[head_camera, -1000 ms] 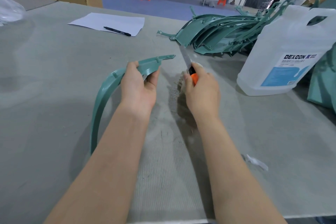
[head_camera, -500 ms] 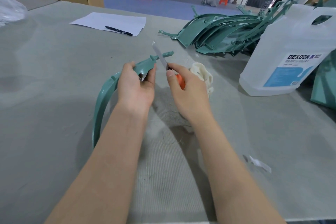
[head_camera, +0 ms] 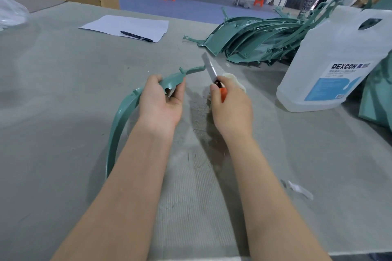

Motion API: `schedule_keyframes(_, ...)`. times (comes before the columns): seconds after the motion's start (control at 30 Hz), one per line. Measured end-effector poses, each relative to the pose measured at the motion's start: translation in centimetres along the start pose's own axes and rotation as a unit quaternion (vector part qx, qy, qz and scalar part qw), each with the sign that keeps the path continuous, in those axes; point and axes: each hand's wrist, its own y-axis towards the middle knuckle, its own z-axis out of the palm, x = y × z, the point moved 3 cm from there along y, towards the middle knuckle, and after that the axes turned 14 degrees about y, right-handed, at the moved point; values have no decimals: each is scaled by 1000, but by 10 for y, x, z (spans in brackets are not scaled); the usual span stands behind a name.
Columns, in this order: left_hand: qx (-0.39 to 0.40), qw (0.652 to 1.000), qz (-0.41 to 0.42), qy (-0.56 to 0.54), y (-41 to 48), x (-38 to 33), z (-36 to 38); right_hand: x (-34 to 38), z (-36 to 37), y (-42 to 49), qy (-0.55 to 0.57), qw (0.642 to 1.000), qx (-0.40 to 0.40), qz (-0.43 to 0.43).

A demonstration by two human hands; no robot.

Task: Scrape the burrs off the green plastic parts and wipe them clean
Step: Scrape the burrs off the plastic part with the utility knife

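Observation:
My left hand (head_camera: 161, 101) grips a long curved green plastic part (head_camera: 118, 121) near its upper end, and the part arcs down to the left over the grey table. My right hand (head_camera: 231, 108) holds an orange-handled utility knife (head_camera: 212, 74) with its blade pointing up and left. The blade's tip lies against the thin far end of the part. A whitish cloth (head_camera: 235, 80) lies on the table just behind my right hand, partly hidden by it.
A pile of several green parts (head_camera: 254, 40) lies at the back right. A large white DEXCON jug (head_camera: 331, 65) stands to the right. A sheet of paper (head_camera: 127, 26) with a pen (head_camera: 136, 36) lies at the back. Plastic shavings (head_camera: 201, 116) lie between my hands.
The knife swung left to the part half a second ago and has since moved right along it to the thin far tip. My left hand has kept its grip on the part.

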Motion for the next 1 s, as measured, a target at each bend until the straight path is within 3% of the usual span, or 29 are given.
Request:
schedule_keyframes(0.23,9,1000,3,-3,-2,-2,0,-9,-24,10,83,992,-52,73)
schedule_keyframes(0.57,34,999,-32,27,-4,4,6,10,-21,7,189,980,-55,-2)
schedule_keyframes(0.8,66,988,-107,88,-11,9,10,9,-22,10,94,992,-27,-76)
schedule_keyframes(1.0,76,983,-115,121,-9,4,6,7,-26,10,69,993,10,-96)
